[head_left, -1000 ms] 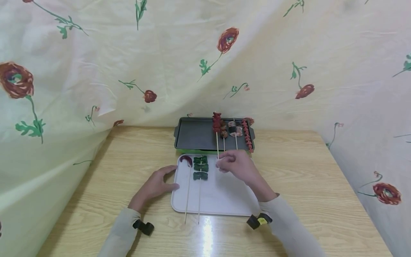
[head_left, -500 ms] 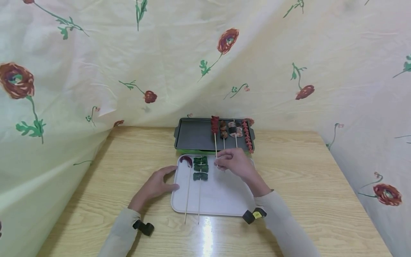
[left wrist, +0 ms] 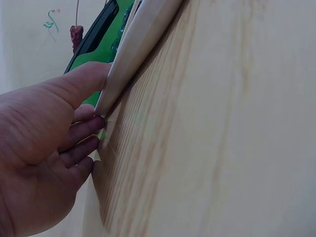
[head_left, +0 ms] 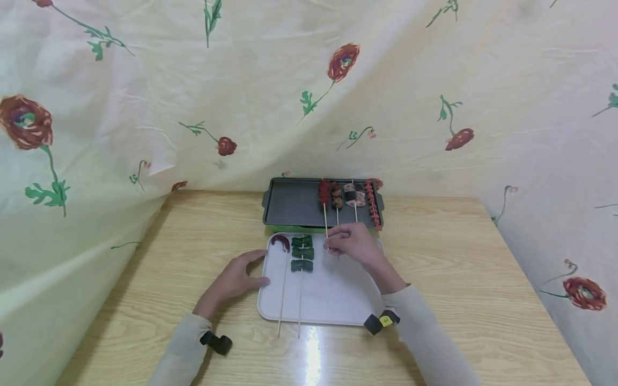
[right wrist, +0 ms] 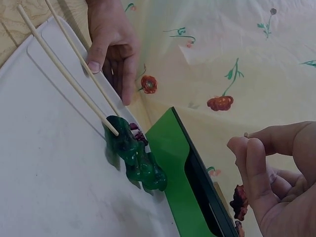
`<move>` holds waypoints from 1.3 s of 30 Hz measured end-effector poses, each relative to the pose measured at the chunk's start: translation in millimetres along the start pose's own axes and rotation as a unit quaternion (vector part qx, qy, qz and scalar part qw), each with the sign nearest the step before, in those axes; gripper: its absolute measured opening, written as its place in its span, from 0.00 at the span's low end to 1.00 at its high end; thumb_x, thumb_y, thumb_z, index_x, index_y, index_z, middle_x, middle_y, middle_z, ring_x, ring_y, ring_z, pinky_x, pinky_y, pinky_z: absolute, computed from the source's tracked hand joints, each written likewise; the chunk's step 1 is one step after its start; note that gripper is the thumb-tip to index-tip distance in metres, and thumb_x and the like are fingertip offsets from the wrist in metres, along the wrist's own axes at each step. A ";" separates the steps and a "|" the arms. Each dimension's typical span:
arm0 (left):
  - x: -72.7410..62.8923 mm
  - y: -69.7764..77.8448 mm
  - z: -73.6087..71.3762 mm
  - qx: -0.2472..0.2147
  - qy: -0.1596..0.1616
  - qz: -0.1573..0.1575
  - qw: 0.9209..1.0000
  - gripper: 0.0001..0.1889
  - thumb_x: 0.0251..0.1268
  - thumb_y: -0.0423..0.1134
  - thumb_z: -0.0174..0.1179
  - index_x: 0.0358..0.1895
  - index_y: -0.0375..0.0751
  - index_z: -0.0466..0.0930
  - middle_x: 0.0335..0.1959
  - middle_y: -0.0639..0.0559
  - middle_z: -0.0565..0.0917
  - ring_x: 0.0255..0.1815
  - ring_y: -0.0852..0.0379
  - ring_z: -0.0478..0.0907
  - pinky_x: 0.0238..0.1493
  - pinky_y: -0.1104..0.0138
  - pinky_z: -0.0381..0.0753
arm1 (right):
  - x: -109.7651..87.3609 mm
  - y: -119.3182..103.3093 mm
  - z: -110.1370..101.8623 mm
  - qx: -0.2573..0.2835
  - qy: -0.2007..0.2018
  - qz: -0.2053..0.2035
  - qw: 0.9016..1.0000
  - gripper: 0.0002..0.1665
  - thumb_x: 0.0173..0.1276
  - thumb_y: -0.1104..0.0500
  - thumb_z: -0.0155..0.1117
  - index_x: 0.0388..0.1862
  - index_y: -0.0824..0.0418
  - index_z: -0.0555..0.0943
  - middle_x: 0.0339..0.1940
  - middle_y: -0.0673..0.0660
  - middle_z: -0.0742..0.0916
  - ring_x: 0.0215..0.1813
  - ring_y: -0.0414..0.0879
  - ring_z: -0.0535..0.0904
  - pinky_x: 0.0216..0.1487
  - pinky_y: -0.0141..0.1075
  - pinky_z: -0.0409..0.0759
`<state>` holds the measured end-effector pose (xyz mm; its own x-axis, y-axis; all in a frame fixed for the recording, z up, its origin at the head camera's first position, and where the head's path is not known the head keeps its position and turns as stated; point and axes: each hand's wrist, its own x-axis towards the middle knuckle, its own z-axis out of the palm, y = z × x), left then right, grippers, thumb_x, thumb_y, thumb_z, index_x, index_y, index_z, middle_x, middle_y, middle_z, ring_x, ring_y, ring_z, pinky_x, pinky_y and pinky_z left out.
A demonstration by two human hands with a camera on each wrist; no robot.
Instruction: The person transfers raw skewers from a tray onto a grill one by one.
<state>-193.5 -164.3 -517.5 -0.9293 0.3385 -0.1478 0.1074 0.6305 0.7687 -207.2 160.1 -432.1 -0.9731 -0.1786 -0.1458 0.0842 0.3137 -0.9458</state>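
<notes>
red meat skewer point(head_left: 324, 192): meat end over the black griddle point(head_left: 292, 203), just left of the brown meat skewer point(head_left: 336, 195); whether it touches the plate, i can't tell. right hand point(head_left: 354, 244) pinches its stick low, thumb against fingers. a slight twist there could swing the meat into its neighbour. left hand point(head_left: 237, 274) rests at the rim of the white tray point(head_left: 338, 295), fingers relaxed, clasping nothing. a nudge could jolt the green vegetable skewer point(head_left: 302, 252), its stick overhanging the near edge.
</notes>
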 end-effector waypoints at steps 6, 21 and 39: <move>-0.1 -0.1 0.4 0.004 0.001 -0.002 1.000 0.40 0.60 0.45 0.75 0.75 0.46 0.69 0.76 0.47 0.70 0.80 0.45 0.60 0.80 0.48 0.61 | 1.8 0.4 0.7 0.005 0.002 0.008 1.000 0.14 0.69 0.66 0.67 0.50 0.75 0.84 0.34 0.61 0.91 0.32 0.43 0.86 0.37 0.34 0.89; -0.3 1.2 0.5 0.007 0.003 -0.002 1.000 0.40 0.60 0.45 0.75 0.76 0.45 0.69 0.76 0.46 0.69 0.80 0.44 0.60 0.80 0.48 0.61 | -2.6 2.3 2.6 0.011 0.005 0.044 0.999 0.18 0.70 0.62 0.68 0.54 0.73 0.84 0.39 0.61 0.91 0.32 0.44 0.86 0.36 0.35 0.90; -1.3 -0.8 -0.8 0.007 0.002 0.009 1.000 0.40 0.60 0.45 0.75 0.76 0.44 0.69 0.76 0.45 0.69 0.80 0.43 0.60 0.80 0.48 0.60 | -34.7 7.1 -1.1 -0.038 -0.003 0.029 0.999 0.21 0.72 0.60 0.68 0.57 0.72 0.82 0.45 0.67 0.90 0.33 0.50 0.89 0.35 0.39 0.91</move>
<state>-192.6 -165.7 -517.5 -0.9287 0.3469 -0.1314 0.1288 0.6337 0.7628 -173.1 169.5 -433.4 -0.9654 -0.1642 -0.2024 0.1240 0.3936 -0.9109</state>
